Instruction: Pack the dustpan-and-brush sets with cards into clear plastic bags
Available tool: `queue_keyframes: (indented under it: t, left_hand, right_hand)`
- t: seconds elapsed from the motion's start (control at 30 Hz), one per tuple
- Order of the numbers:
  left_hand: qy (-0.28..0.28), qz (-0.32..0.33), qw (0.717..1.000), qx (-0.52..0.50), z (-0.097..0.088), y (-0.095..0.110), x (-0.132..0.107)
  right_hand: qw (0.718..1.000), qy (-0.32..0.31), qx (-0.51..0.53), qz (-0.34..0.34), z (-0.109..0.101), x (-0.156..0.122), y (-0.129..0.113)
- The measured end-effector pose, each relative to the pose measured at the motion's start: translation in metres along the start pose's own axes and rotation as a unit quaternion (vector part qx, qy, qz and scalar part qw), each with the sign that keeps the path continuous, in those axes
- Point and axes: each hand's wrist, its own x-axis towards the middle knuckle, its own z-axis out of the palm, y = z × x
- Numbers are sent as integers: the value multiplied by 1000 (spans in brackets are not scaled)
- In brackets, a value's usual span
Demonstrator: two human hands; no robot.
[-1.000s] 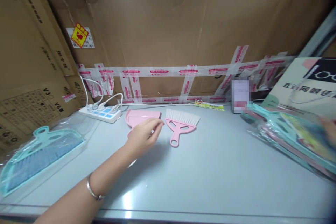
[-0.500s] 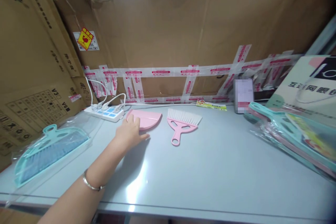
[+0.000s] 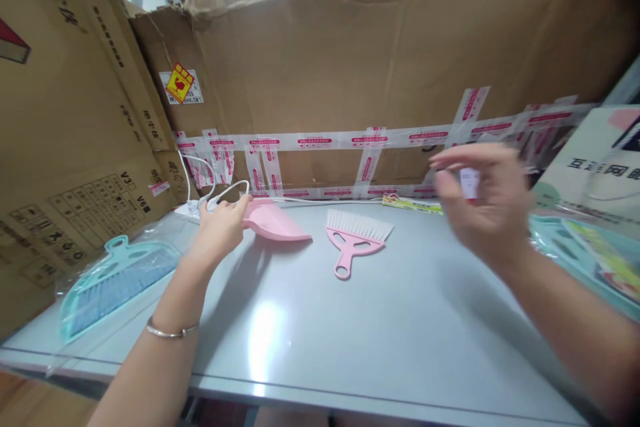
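My left hand [image 3: 221, 225] grips the back end of a pink dustpan [image 3: 276, 221] and tilts it, so its back is off the table. Its handle is hidden behind my fingers. To the right of the dustpan a pink hand brush [image 3: 353, 243] lies flat, white bristles pointing away and the ring handle towards me. My right hand [image 3: 483, 203] hovers over the right part of the table, fingers bent, thumb apart from the index finger. It is blurred and nothing shows in it. Through its finger gap a phone screen [image 3: 469, 183] is partly visible.
A bagged turquoise brush-and-dustpan set [image 3: 120, 283] lies at the left, another turquoise set [image 3: 575, 247] at the right. The white power strip [image 3: 186, 211] sits behind my left hand. Against the big cardboard box [image 3: 310, 67] lies a yellow-green label [image 3: 410, 204].
My left hand has shifted left along the dustpan, taken hold of its back end and tipped it up. My right hand has entered from the right, in front of the phone. The view has shifted slightly.
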Motion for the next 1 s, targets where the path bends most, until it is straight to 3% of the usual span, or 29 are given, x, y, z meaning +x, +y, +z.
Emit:
queue_keyframes:
  t: [0.1,0.17,0.33,0.47,0.53,0.6,0.63,0.7,0.77,0.83,0.9,1.0]
  left_hand:
    - [0,34,996,-88,-5,-9,0]
    - [49,74,989,-116,-7,-6,-1]
    - [144,231,952,-143,-9,23,-9]
    - [165,299,919,-196,-2,45,-12]
    - [191,267,909,-256,4,52,-11]
    - [219,174,885,-373,12,60,-9]
    - [207,117,861,-451,16,64,-9]
    - [104,22,790,-604,23,73,-9]
    - [-24,-18,720,-693,29,83,-11]
    - [-65,-31,684,-726,34,90,-12]
    - [-39,-59,675,-734,39,93,-10]
    - [8,-118,660,-742,43,87,-3]
  right_hand:
    - [992,-34,-47,-114,36,-12,5]
    - [991,-73,-47,-104,50,-24,13]
    - [991,-124,30,45,46,-39,23]
    - [955,-222,80,180,39,-34,22]
    - [936,-203,114,266,40,-34,22]
    - [921,-134,160,329,45,-38,23]
    - [917,-90,181,345,47,-41,23]
    - [912,-24,210,353,54,-48,22]
    - [911,-13,211,354,59,-55,18]
    - [912,-56,197,356,61,-58,16]
    - [908,-147,183,347,59,-57,16]
    - [900,-318,134,266,50,-48,26]
